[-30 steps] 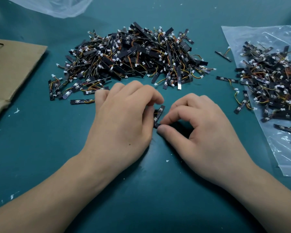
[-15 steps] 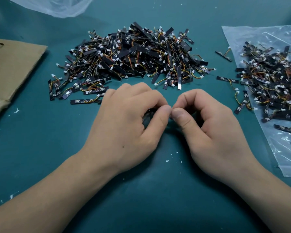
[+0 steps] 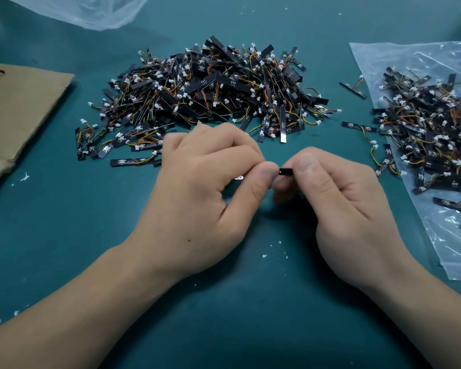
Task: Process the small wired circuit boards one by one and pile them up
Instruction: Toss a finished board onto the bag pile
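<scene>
You pinch one small wired circuit board (image 3: 285,171) at the tabletop's (image 3: 64,235) centre, left hand (image 3: 197,193) and right hand (image 3: 338,198) curled on its two ends, a short black stretch showing between your thumbs. This looks like the processing step. Next, probably one hand lets go and the other drops it on the heap of boards (image 3: 213,91) at 12 o'clock.

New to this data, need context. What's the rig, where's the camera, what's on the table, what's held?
No machine: a person's two bare hands, filmed by one wide-angle head-worn camera looking forward and down. The left hand and right hand share one grip: each pinches an end of a small black circuit board. Beyond them on the green table lies a large pile of wired boards. More boards lie on a clear plastic bag at right; cardboard lies at left.
</scene>
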Motion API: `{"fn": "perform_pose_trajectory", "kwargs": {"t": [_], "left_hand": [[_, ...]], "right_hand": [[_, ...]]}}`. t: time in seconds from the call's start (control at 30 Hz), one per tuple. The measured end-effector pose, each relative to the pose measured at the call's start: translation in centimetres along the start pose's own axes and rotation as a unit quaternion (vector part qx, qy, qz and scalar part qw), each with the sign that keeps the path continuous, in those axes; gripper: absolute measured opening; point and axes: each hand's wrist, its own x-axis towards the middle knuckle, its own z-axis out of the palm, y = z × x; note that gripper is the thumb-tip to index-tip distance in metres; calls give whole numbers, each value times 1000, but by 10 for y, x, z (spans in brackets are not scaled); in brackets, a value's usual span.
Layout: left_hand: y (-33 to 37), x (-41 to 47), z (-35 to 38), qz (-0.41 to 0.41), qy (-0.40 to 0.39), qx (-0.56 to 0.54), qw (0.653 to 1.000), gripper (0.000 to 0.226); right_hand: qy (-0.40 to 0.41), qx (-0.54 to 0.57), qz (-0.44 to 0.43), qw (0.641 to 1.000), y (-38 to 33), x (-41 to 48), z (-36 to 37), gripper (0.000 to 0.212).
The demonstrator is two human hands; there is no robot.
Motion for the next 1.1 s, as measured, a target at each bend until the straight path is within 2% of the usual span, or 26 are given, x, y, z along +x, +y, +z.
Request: {"fn": "perform_pose_trajectory", "kwargs": {"t": [0.17,0.3,0.57,0.83,1.0,1.1], "left_hand": [[-1,1,1,12,-41,-52,998,30],[-1,2,-2,-11,-56,-112,992,25],[-6,2,3,44,-53,-114,991,16],[-15,2,13,-13,22,-135,991,21],[-1,2,3,25,-24,-158,987,24],[2,2,3,8,-35,-152,988,38]], "right_hand": [[-4,18,5,1000,1,2,-1,46],[1,56,4,998,2,2,-3,40],[14,195,11,981,1,0,-8,31],[-72,156,-21,985,0,-1,-10,31],[-130,141,-17,981,-1,-3,-13,30],[-89,148,-13,985,-1,-3,-10,29]]}}
